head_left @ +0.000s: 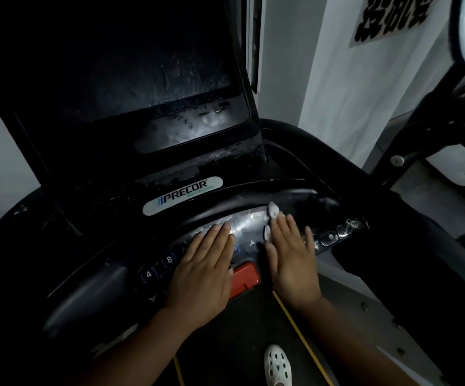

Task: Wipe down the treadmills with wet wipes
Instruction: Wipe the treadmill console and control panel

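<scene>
The small white wet wipe [273,210] lies crumpled on the glossy black curved control strip [244,227] of the treadmill console. Only two pale lumps of it show, beside the index finger of the right hand [292,260], which lies over the rest of it. That hand is spread flat with its fingers straight, so it presses the wipe down and does not pinch it. The wipe looks light, limp and damp and is likely to bunch or slide out sideways, so a broad flat palm over its middle probably suits it better than a fingertip hold. The strip is rigid and fixed, and its wet sheen suggests it is slippery. The left hand [206,263] rests just beside on the same strip, also flat and straight-fingered, holding nothing. Between the wrists sits a red rectangular stop button [245,277], probably best wiped lightly, and raised number keys [169,259] lie to the left. Above are an oval white brand badge [182,195] and a dark smeared screen [142,65]. Below are a yellow cord [295,321] and a white perforated clog [277,366].
</scene>
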Motion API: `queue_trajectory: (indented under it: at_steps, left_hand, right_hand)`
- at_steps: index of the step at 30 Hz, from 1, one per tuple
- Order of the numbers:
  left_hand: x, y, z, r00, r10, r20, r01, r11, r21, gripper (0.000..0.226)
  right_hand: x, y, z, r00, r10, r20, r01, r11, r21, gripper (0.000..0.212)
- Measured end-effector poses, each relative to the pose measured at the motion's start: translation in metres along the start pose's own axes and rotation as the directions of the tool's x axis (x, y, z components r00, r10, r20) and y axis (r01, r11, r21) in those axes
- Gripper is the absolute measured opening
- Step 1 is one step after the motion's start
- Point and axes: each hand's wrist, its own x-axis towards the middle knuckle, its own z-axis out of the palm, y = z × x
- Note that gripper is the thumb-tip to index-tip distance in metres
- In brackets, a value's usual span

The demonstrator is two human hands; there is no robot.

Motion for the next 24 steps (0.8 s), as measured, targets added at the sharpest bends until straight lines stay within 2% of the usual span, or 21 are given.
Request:
queue_trajectory:
  at_steps: [2,4,5,7,10,12,14,15,18,19,20,23,24]
  left_hand:
    - [0.003,0.008,0.001,1.0,0.007,-0.003,-0.007,1.0,-0.015,0.062]
    - [0.006,0.014,0.003,1.0,0.03,0.001,-0.029,0.999,-0.029,0.062]
    - [0.007,0.016,0.003,0.999,0.036,0.007,-0.036,0.999,-0.036,0.062]
    - [0.009,0.02,0.003,0.999,0.036,0.0,-0.036,0.999,-0.032,0.063]
    - [0.013,0.027,0.005,0.999,0.045,0.023,-0.044,0.999,-0.029,0.063]
    - [0.015,0.028,0.007,0.999,0.047,0.023,-0.046,0.998,-0.036,0.063]
    - [0.016,0.028,0.008,0.998,0.058,0.03,-0.057,0.998,-0.034,0.062]
    - [0.015,0.027,0.009,0.998,0.062,0.022,-0.061,0.998,-0.033,0.063]
    - [0.015,0.028,0.01,0.998,0.061,0.021,-0.06,0.998,-0.018,0.063]
    - [0.015,0.029,0.01,0.998,0.058,0.022,-0.057,0.998,-0.02,0.063]
    - [0.015,0.03,0.011,0.998,0.056,0.018,-0.056,0.998,-0.025,0.063]
    - [0.015,0.028,0.008,0.998,0.062,0.017,-0.061,0.997,-0.041,0.062]
    - [0.015,0.028,0.007,0.998,0.061,0.014,-0.06,0.997,-0.044,0.062]
  right_hand:
    - [-0.009,-0.018,0.008,0.999,-0.035,0.018,0.034,0.997,0.063,0.059]
    - [-0.039,-0.016,0.02,0.985,-0.161,0.063,0.16,0.987,0.021,0.06]
    - [-0.052,-0.006,0.022,0.985,-0.159,0.072,0.161,0.987,-0.017,0.06]
    - [-0.052,0.01,0.02,0.999,-0.051,0.014,0.052,0.998,-0.048,0.062]
    - [-0.026,-0.005,0.015,0.994,0.11,-0.018,-0.11,0.993,0.036,0.064]
    - [-0.036,-0.013,0.016,1.0,0.013,0.028,-0.015,0.999,0.05,0.064]
    - [-0.06,0.001,0.016,0.989,-0.13,0.072,0.133,0.99,-0.035,0.062]
    - [-0.065,0.012,0.015,0.991,-0.127,0.049,0.13,0.99,-0.06,0.061]
    - [-0.034,0.01,0.009,0.996,0.092,-0.003,-0.092,0.996,-0.001,0.063]
    - [-0.025,0.0,0.008,0.992,0.125,0.007,-0.125,0.992,0.029,0.064]
    - [-0.023,-0.009,0.008,0.995,0.101,0.023,-0.101,0.994,0.04,0.064]
    - [-0.048,-0.006,0.01,0.992,-0.106,0.069,0.108,0.994,-0.024,0.06]
    - [-0.05,0.002,0.008,0.991,-0.12,0.055,0.122,0.992,-0.039,0.059]
